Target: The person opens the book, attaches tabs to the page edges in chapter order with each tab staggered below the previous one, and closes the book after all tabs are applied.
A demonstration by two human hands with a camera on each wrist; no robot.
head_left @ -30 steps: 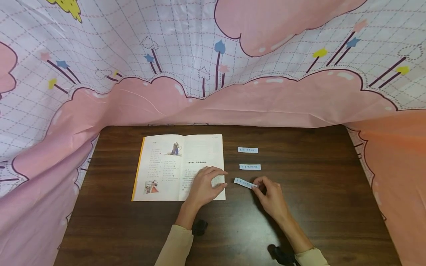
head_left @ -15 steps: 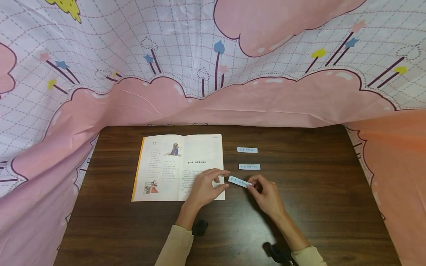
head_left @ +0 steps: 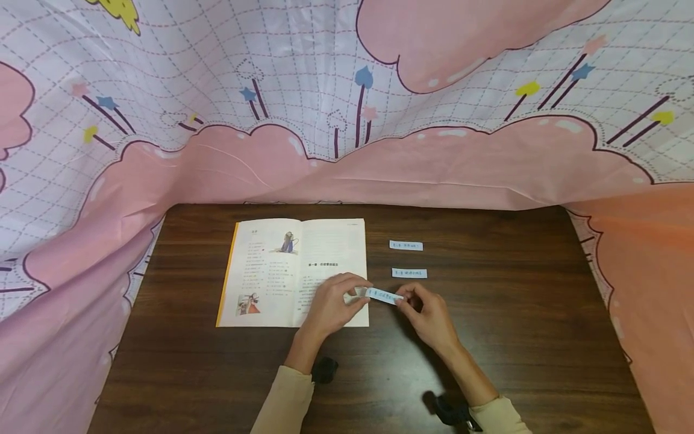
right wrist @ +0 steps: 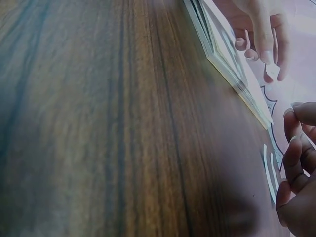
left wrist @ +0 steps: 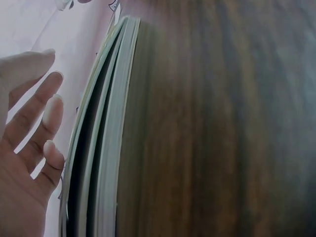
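A small white paper strip (head_left: 384,295) with handwriting on it is stretched between my two hands, just past the book's right edge. The thumb and forefinger of my right hand (head_left: 432,316) pinch its right end. My left hand (head_left: 332,304) is over the open book (head_left: 331,241), thumb and forefinger curved around the strip's left end. A pale bit of the strip (right wrist: 272,71) shows at my left fingertips in the right wrist view. The other left fingers (left wrist: 52,111) are loosely bent above the book's edge in the left wrist view.
Two more handwritten strips, an upper one (head_left: 406,245) and a lower one (head_left: 409,273), lie flat to the right of the book. The dark wooden table (head_left: 515,289) is bounded at the back and sides by a patterned pink and white cloth (head_left: 434,163).
My right hand has moved left with the pinched strip, bringing its left end in between my left thumb and forefinger. My left hand has hardly moved; the book and the other strips stay put.
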